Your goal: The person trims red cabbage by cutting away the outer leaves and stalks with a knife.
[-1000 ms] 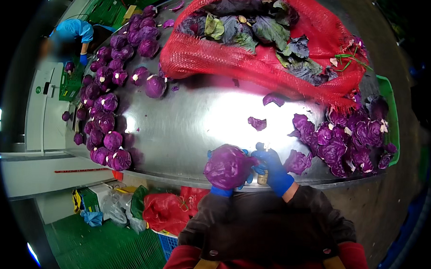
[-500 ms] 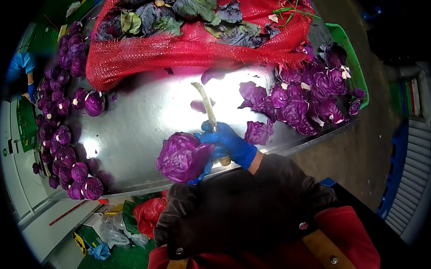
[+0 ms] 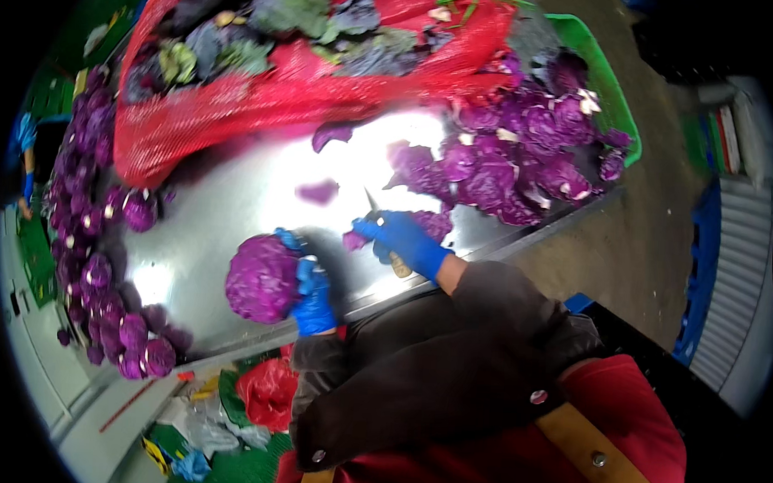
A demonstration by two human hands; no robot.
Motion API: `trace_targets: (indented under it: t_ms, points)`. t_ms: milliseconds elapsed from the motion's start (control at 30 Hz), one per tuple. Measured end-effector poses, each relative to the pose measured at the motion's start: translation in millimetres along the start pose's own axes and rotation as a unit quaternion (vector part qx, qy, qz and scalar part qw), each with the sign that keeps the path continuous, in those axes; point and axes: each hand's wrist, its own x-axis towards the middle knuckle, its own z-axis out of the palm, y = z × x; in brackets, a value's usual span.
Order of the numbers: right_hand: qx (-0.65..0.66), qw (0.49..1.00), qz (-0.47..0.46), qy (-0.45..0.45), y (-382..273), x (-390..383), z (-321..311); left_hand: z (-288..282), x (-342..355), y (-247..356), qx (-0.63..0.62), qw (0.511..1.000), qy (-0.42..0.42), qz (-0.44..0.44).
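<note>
My left hand, in a blue glove, is closed around the right side of a round red cabbage held above the metal table. My right hand, also gloved in blue, grips a knife by its pale handle. The blade points away from me, and only a short stretch of it shows. A small piece of purple leaf is by the right fingertips; whether they pinch it I cannot tell. Another loose leaf lies on the shiny tabletop beyond my hands.
Several red cabbages line the table's left side. A red mesh sack with dark outer leaves spreads across the far side. Peeled purple leaves are heaped at the right by a green crate. A co-worker's gloved arm shows far left.
My hands have moved apart: the left has carried the cabbage leftward, and the right, with the knife, has shifted slightly right. The head view has turned somewhat.
</note>
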Motion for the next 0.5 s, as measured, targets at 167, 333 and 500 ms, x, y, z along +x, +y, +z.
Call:
trace_targets:
  t_ms: [167, 333, 500]
  points:
    - [-0.090, 0.991, -0.014, 0.097, 0, -3, -75, 2, -1, 66, -0.065, 0.984, 0.014, 0.167]
    - [-0.014, 0.981, -0.032, 0.190, -14, -19, -177, 9, -12, 111, 0.309, 0.933, -0.016, 0.184]
    - [-0.044, 0.965, -0.070, 0.250, -65, -47, -302, 19, 7, 84, 0.380, 0.922, 0.057, 0.044]
